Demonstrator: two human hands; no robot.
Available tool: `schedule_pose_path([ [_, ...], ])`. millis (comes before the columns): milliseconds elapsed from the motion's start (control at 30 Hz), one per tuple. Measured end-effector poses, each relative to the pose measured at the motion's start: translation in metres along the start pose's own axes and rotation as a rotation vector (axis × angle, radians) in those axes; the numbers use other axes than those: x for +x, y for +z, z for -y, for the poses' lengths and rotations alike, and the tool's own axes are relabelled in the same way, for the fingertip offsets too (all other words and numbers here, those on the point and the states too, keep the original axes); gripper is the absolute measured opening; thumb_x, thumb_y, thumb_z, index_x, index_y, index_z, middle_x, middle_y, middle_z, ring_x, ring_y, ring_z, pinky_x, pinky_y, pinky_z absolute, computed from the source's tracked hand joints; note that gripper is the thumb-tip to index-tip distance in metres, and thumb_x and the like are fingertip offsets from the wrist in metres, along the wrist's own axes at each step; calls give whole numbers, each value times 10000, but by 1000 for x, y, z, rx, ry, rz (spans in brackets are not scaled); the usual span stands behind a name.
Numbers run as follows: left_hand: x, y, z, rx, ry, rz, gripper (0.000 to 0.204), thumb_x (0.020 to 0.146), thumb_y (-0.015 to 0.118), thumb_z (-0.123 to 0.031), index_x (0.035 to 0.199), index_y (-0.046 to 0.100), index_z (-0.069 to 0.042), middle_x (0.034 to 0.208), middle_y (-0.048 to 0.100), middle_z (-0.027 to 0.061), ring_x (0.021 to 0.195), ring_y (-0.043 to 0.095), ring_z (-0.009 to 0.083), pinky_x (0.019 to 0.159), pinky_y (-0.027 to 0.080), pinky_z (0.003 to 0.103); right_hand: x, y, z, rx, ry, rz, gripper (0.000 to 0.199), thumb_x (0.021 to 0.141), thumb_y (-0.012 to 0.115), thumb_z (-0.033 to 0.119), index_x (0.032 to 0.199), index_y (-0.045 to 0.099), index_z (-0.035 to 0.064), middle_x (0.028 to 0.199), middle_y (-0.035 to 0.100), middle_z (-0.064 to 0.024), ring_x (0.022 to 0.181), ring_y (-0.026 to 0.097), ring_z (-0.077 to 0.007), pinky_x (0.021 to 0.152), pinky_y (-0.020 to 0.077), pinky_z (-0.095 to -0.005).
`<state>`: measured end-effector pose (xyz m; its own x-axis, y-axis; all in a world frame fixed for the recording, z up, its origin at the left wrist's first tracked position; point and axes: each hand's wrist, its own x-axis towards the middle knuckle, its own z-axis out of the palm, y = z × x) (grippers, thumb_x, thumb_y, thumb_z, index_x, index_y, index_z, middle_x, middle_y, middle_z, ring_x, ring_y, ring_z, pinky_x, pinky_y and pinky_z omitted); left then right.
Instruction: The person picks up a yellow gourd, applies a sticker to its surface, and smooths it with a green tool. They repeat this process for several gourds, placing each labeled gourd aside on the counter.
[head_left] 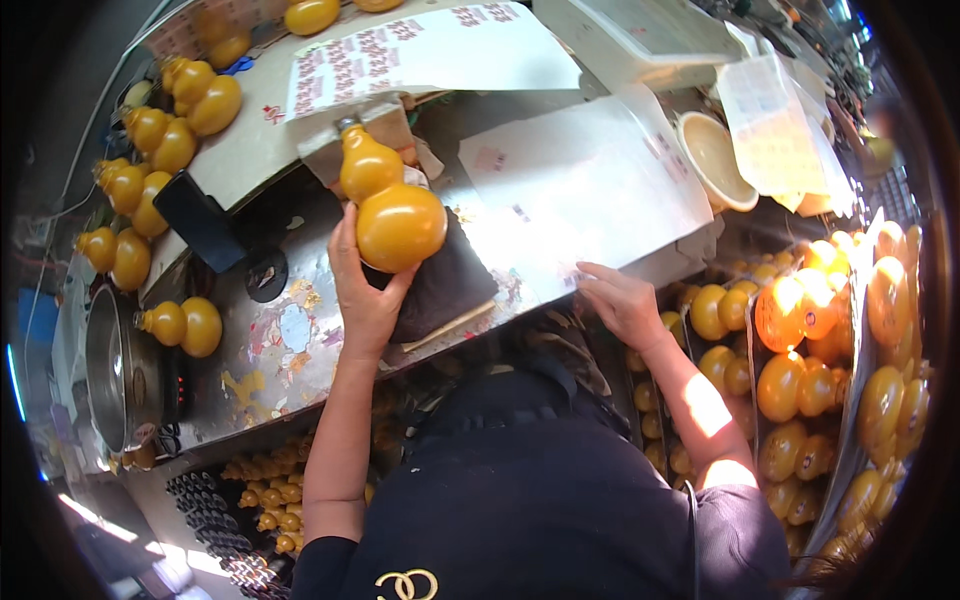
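Observation:
My left hand (366, 290) is wrapped round the lower bulb of a glossy orange gourd-shaped bottle (402, 228). The bottle tilts, its narrow neck and metallic top pointing away against a whitish block (325, 150). Beneath it lies a dark cloth pad (455, 275) on the worktable. At the near edge of a large white sheet (590, 170), my right hand (622, 305) has its fingers closed in a pinch. Whatever small thing sits between those fingertips is too small to make out. A few small printed marks or labels show on that sheet.
A sheet of red-printed labels (430, 55) lies at the back. More orange gourd bottles (182, 325) stand on the left, and crates of them (790, 380) fill the right. A phone (200, 222), metal pan (108, 365), beige bowl (715, 160) and clear bin (640, 35) surround the worktable.

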<state>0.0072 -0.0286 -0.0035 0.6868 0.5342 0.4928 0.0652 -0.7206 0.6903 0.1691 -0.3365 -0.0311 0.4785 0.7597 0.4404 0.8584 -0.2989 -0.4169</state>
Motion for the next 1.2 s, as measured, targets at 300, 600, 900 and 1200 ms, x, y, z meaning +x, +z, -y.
schedule_pose_path([
  [300,3,-3,-5,-22,-14,6,860,718,810,-140,1437,344,-60,1359,437,143,1274,421,299,1080,320,390,1,6,0,-45,-45,47,247,790,692,65,1035,705,99,1106,684,-79,803,688,-254,680,555,-328],
  [600,1,0,-3,-7,-4,3,820,737,795,-137,1431,364,-81,1354,435,146,1262,431,308,1071,338,389,40,-29,24,1084,975,126,262,917,607,184,1090,677,-1,905,710,-42,510,445,-23,473,393,-189],
  [900,-1,0,2,-63,-25,19,794,757,788,-144,1427,367,-75,1349,450,142,1256,440,297,1068,341,385,6,-24,16,-76,84,207,349,773,709,129,1120,669,145,1172,650,-64,622,630,-205,576,507,-299],
  [1200,3,0,3,-74,3,7,864,712,812,-138,1438,348,-73,1331,447,152,1245,442,309,1060,344,395,21,-13,6,804,871,-40,185,923,621,131,988,692,-26,814,694,-64,533,519,-30,503,415,-178],
])
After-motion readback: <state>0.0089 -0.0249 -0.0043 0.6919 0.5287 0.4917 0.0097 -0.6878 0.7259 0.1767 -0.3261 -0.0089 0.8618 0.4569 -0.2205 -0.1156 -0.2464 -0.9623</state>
